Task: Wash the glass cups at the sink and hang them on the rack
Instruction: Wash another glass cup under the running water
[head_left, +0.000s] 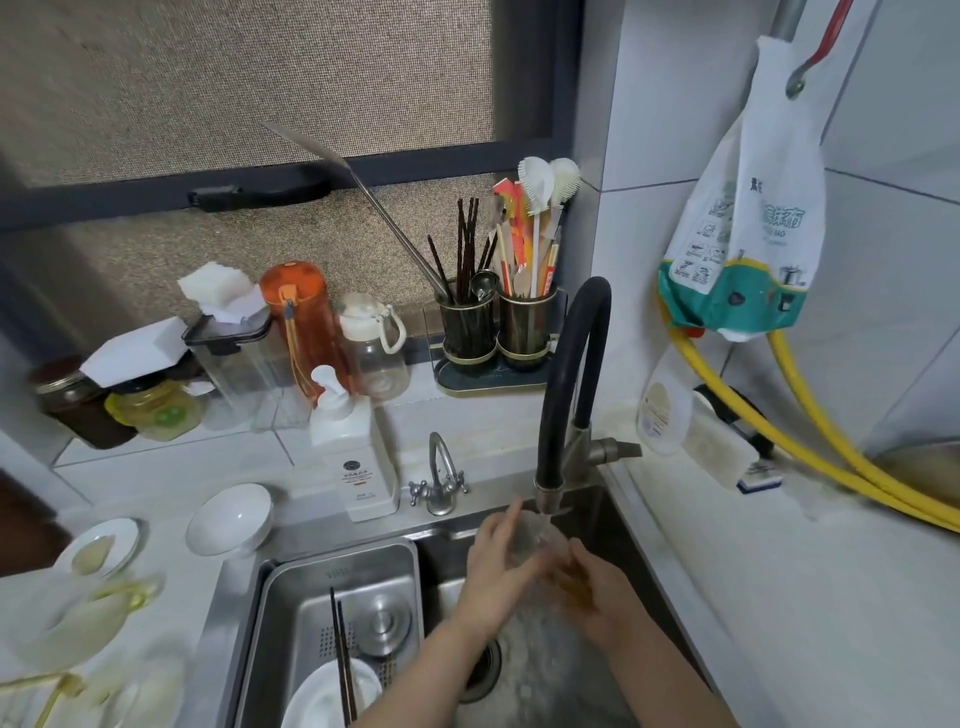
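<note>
Where the black-necked faucet ends in its metal spout, a glass cup sits directly under it, above the steel sink, blurred and partly hidden between two hands. The left hand lies against the cup's left side with its fingers extended upward along the glass; the right hand wraps the cup's lower right side, fingers curled round it. Left of the faucet, inside the sink, a steel drain basket holds a white plate, dark chopsticks and a round metal lid. A small two-handled tap stands just left of the faucet base, with a white pump bottle beside it. Farther left of the faucet, on the tabletop, rest a tilted white bowl and a small saucer. Behind the faucet, a twin utensil holder carries chopsticks and brushes. Right of the faucet, a printed plastic bag hangs on the tiled wall above yellow hoses.
</note>
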